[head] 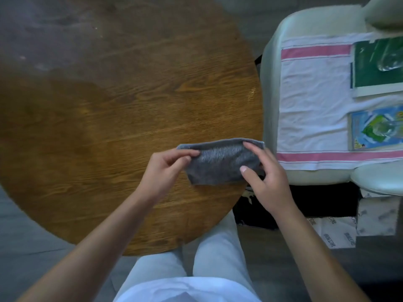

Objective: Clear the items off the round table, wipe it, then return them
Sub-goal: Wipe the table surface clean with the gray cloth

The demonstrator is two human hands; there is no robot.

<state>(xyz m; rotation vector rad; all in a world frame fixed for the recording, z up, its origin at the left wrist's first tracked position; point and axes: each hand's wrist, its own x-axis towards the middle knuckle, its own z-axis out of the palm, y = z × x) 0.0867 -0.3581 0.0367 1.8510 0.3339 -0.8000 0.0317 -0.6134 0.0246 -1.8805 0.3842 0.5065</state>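
A grey cloth (220,163), folded into a small rectangle, is held over the right side of the round wooden table (122,118). My left hand (168,168) pinches its left edge between thumb and fingers. My right hand (266,173) grips its right end, thumb on top. On the pale armchair (270,68) to the right lie a green book (370,64) and a blue picture book (375,130), each with a clear glass object on it: one glass (391,61) on the green book, another (390,127) on the blue one.
A white towel with pink stripes (311,110) covers the armchair seat under the books. Printed paper sheets (349,227) lie on the dark floor below the chair. My legs in light trousers (213,258) are at the table's near edge.
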